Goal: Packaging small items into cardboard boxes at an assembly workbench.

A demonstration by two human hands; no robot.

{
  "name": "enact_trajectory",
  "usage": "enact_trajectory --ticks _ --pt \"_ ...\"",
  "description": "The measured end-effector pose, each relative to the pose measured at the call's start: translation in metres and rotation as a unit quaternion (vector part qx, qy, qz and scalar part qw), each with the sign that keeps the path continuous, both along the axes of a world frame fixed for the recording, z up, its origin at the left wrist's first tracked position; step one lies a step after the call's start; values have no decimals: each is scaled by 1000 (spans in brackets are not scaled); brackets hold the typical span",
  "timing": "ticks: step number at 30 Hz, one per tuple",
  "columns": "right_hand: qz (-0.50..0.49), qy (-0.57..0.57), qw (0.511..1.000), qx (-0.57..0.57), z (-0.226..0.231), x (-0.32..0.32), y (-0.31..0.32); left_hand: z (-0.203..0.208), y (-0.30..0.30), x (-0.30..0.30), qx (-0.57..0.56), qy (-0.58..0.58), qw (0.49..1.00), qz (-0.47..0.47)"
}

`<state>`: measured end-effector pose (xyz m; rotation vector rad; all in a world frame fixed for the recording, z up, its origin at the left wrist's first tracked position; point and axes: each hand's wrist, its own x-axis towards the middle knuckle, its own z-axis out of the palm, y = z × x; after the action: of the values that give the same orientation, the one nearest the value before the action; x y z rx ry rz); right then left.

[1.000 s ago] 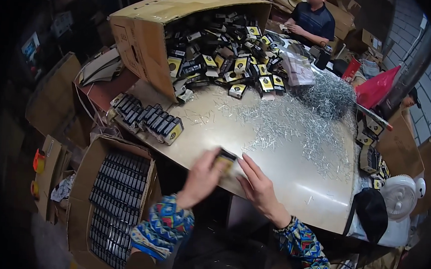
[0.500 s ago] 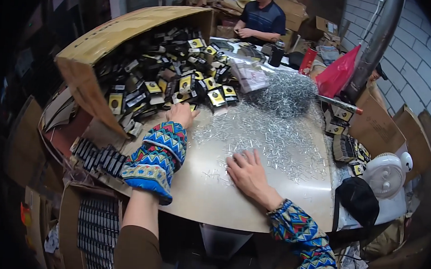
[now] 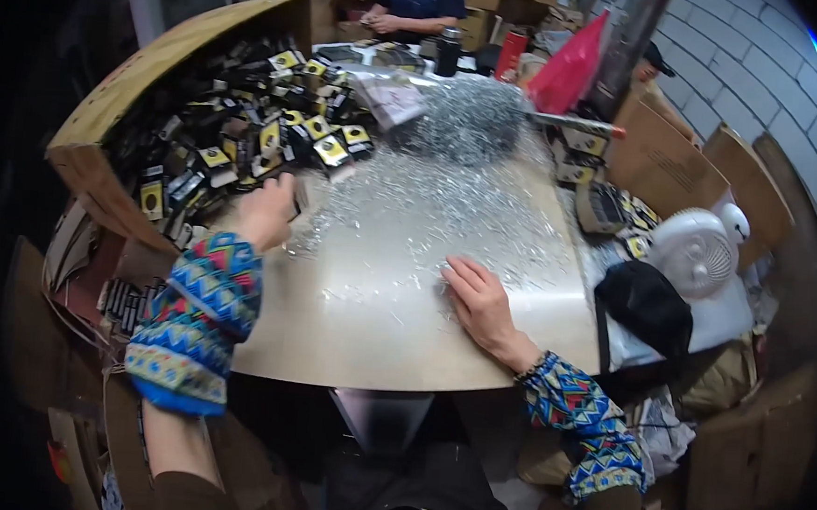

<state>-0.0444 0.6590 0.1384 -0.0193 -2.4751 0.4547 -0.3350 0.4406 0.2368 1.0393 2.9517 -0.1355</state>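
Observation:
At the near edge of a heap of small black-and-yellow boxes point(image 3: 215, 159), my left hand point(image 3: 266, 214) has its fingers closed around a small dark box point(image 3: 299, 195), seen edge-on and partly hidden by the fingers. My right hand point(image 3: 482, 306) rests palm down on the tabletop point(image 3: 356, 345), fingers stretched out. Its fingertips touch the near fringe of scattered thin silvery metal pieces point(image 3: 412, 204). A denser mound of these pieces point(image 3: 473, 119) lies farther back, beside a clear plastic bag point(image 3: 390, 100). Patterned sleeve covers are on both my forearms.
A large cardboard carton point(image 3: 86, 175) lies open around the box heap. On the right are a white fan point(image 3: 694, 254), a black cap point(image 3: 644, 307) and stacked boxes point(image 3: 600, 208). A black bottle point(image 3: 448, 52) stands far back, near another person's hands point(image 3: 381, 20).
My left hand has come back from the heap with a small box in its fingers. My right hand's fingers have drawn closer together on the table. The whole view has shifted.

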Motion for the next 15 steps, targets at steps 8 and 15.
enact_trajectory --ticks 8,15 --pt "12 -68 997 -20 -11 24 -17 -6 -75 90 477 -449 748 112" --pt "67 -125 972 -188 -6 13 -28 -74 -147 223 608 -623 430 241"
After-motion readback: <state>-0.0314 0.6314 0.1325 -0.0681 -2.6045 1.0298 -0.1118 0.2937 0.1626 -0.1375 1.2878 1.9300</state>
